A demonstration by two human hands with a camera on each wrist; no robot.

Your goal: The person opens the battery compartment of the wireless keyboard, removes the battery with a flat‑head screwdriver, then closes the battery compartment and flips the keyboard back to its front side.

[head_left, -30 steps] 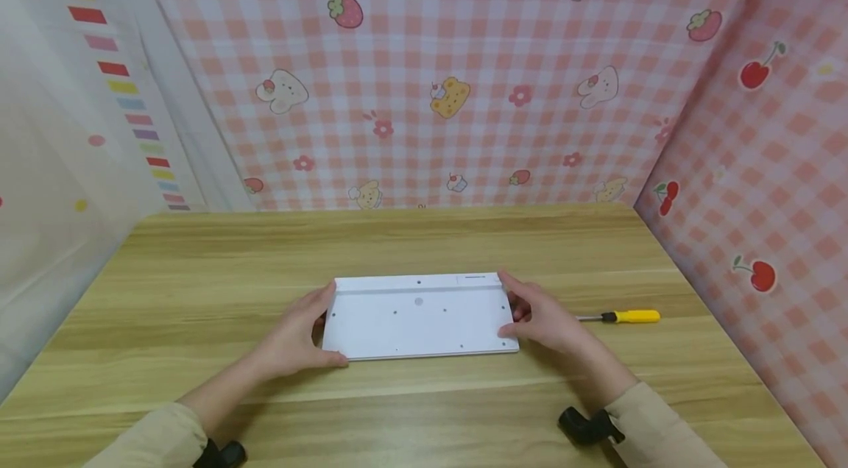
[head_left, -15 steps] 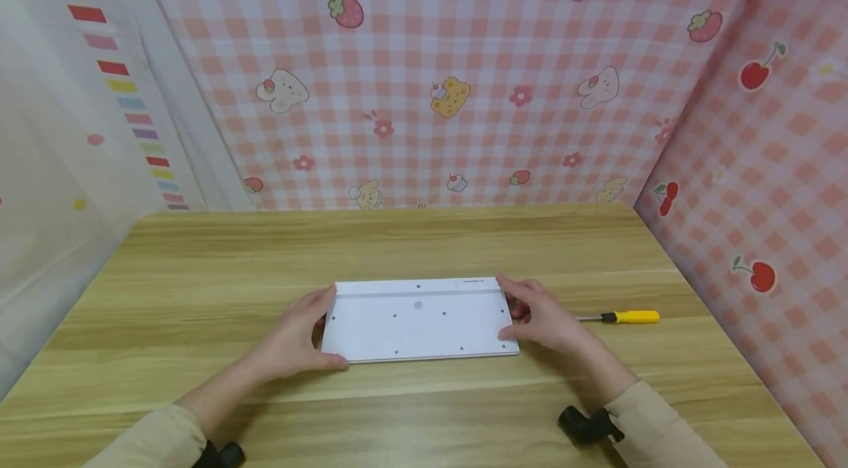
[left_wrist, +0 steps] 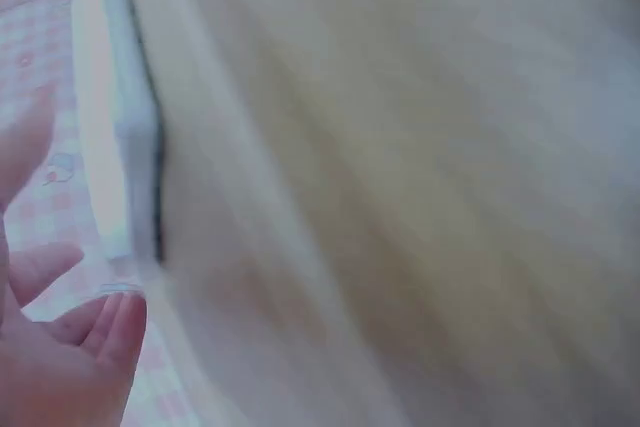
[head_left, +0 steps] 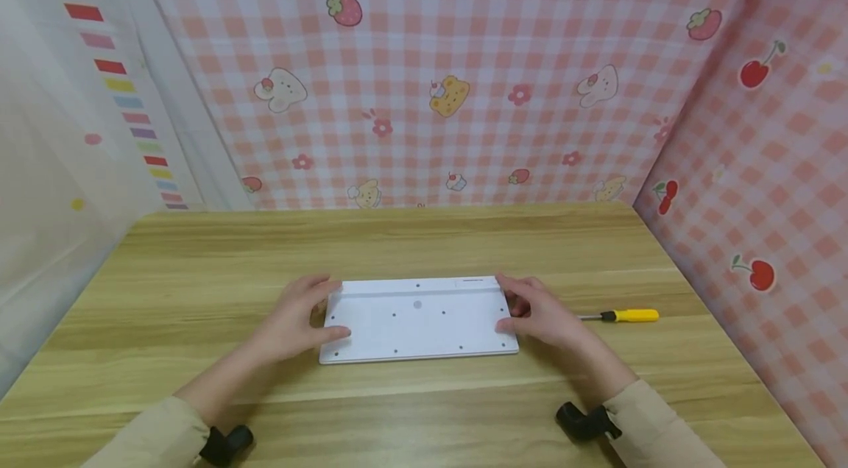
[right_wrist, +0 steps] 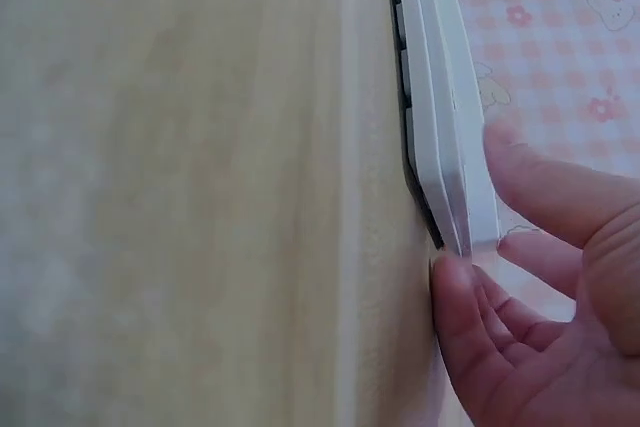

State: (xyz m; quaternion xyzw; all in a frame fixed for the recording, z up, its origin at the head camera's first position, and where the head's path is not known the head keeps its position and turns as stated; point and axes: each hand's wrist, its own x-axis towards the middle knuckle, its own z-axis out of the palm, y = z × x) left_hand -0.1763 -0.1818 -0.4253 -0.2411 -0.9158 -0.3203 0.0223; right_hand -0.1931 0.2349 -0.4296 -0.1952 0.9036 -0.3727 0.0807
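Note:
A white keyboard (head_left: 424, 328) lies face down on the table, its underside with several small screws turned up. In the right wrist view the keyboard's edge (right_wrist: 440, 97) shows a row of keys underneath. My left hand (head_left: 294, 321) is at the keyboard's left end, thumb over the underside and fingers spread; the left wrist view shows this hand (left_wrist: 70, 347) with its fingertips off the corner. My right hand (head_left: 539, 313) holds the right end, thumb on the underside and a finger at the far corner. In the right wrist view some of its fingers (right_wrist: 468, 317) meet the keyboard's end.
A screwdriver (head_left: 632, 316) with a yellow handle lies right of the keyboard, its tip hidden behind the right hand. Wood-grain table (head_left: 424, 416) stretches around. Pink checked cloth (head_left: 424, 85) hangs behind and at the right, pale cloth at the left.
The left hand has loosened from the keyboard's left end, its thumb moving up from the near corner over the underside. The keyboard has shifted slightly nearer; the right hand stays almost still.

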